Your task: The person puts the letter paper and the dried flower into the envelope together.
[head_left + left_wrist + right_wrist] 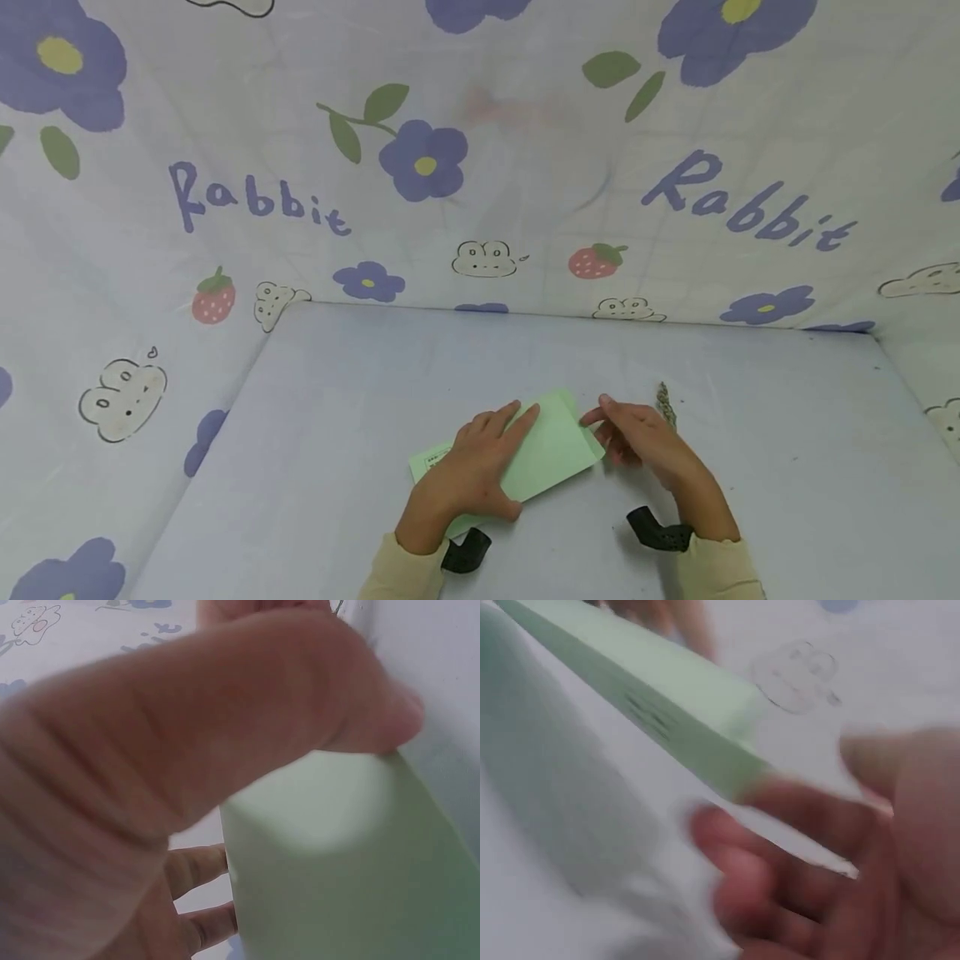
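A thin, pale green paper box [551,450] lies slanted over the white surface, with dark print at its left end. My left hand [472,467] spans it from above and holds it, fingers toward the far edge and thumb at the near edge. In the left wrist view, the thumb [360,712] overlaps the near edge of the box [322,817]. My right hand [645,437] is at the right end, thumb apart from the box. One right fingertip meets the end flap [742,769] in the blurred right wrist view; the other fingers bend loosely below.
Just beyond the right hand lies a short, braided grey-green strand [666,406]. A white cloth [525,208] printed with flowers, strawberries and rabbits rises behind the work surface and at both sides. Black curved pieces [467,552] sit at both wrists, by the cream sleeves [405,571].
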`<action>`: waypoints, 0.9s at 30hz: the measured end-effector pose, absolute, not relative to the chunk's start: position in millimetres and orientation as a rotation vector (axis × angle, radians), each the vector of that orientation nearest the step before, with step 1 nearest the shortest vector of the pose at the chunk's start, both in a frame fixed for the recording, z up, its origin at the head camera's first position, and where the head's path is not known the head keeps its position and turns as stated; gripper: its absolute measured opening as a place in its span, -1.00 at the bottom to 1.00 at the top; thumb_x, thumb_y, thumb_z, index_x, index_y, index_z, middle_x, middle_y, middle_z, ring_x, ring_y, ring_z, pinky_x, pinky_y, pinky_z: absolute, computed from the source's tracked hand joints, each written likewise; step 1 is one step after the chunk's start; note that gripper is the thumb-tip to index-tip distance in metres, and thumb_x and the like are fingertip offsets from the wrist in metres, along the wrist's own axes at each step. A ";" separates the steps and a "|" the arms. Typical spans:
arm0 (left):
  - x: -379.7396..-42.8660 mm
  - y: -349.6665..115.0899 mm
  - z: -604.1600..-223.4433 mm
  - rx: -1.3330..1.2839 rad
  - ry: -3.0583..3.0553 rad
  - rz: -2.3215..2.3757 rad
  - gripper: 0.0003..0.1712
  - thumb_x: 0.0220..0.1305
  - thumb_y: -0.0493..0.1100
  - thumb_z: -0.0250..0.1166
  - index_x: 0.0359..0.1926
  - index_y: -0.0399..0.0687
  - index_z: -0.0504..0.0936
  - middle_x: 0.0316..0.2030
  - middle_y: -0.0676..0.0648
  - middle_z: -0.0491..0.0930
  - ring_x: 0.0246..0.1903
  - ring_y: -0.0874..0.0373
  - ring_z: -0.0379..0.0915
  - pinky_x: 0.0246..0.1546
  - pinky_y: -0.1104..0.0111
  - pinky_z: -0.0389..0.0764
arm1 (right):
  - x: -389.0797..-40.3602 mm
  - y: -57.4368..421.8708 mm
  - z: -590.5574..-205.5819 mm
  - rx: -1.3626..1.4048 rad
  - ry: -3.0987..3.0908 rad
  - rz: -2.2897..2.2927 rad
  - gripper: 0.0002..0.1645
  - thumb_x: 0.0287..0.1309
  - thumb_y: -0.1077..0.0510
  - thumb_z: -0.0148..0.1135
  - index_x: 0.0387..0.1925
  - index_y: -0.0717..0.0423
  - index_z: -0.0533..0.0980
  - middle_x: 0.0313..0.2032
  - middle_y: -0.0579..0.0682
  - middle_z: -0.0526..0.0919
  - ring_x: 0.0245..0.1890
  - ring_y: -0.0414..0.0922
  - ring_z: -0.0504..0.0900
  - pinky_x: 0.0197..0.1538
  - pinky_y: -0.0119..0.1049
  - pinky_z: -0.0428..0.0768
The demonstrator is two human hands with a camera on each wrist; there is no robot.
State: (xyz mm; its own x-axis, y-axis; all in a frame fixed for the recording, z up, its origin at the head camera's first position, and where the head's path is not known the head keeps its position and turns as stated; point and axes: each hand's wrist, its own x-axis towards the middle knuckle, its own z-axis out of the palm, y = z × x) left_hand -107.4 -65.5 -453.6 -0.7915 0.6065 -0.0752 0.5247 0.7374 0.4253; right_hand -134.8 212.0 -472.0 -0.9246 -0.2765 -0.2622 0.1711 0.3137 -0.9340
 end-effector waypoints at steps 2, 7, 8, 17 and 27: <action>-108.6 -66.2 -453.5 0.904 2.728 0.579 0.36 -0.15 -0.04 0.58 0.60 0.00 -0.04 0.51 -0.20 0.04 0.37 -0.19 0.12 0.28 -0.11 0.24 | -136.5 224.1 -470.7 0.076 2.429 -1.616 -0.47 0.51 -0.08 0.01 0.04 0.33 0.57 -0.35 0.10 0.60 -0.48 -0.13 0.48 -0.49 -0.33 0.41; -111.1 -67.9 -453.4 0.905 2.739 0.578 0.36 -0.15 -0.04 0.58 0.60 -0.01 -0.04 0.51 -0.22 0.04 0.37 -0.20 0.12 0.27 -0.12 0.24 | -137.8 254.6 -476.1 0.434 2.884 -1.369 -0.61 0.43 0.03 0.08 0.01 0.25 0.60 -0.21 0.14 0.63 -0.27 -0.01 0.53 -0.38 -0.23 0.48; -111.4 -68.1 -453.6 0.897 2.735 0.577 0.36 -0.15 -0.04 0.58 0.60 0.00 -0.05 0.51 -0.21 0.04 0.38 -0.20 0.11 0.28 -0.11 0.23 | -138.0 258.9 -478.8 0.470 2.933 -1.343 -0.63 0.42 0.05 0.08 -0.01 0.25 0.61 -0.20 0.16 0.63 -0.24 0.02 0.54 -0.37 -0.22 0.48; -108.2 -67.1 -457.8 0.860 2.705 0.588 0.37 -0.15 -0.04 0.59 0.61 0.03 -0.05 0.52 -0.19 0.02 0.39 -0.19 0.09 0.31 -0.10 0.20 | -144.9 259.9 -508.2 0.469 3.111 -1.156 -0.71 0.34 0.13 0.22 -0.10 0.28 0.64 -0.30 0.16 0.68 -0.36 0.06 0.59 -0.39 -0.18 0.44; -108.2 -69.8 -458.5 0.863 2.729 0.576 0.35 -0.15 -0.05 0.58 0.60 0.01 -0.04 0.51 -0.20 0.04 0.38 -0.19 0.11 0.29 -0.11 0.22 | -147.8 255.6 -502.4 0.443 2.934 -1.107 -0.62 0.25 0.11 0.31 -0.05 0.35 0.60 -0.23 0.25 0.64 -0.29 0.13 0.59 -0.37 -0.09 0.51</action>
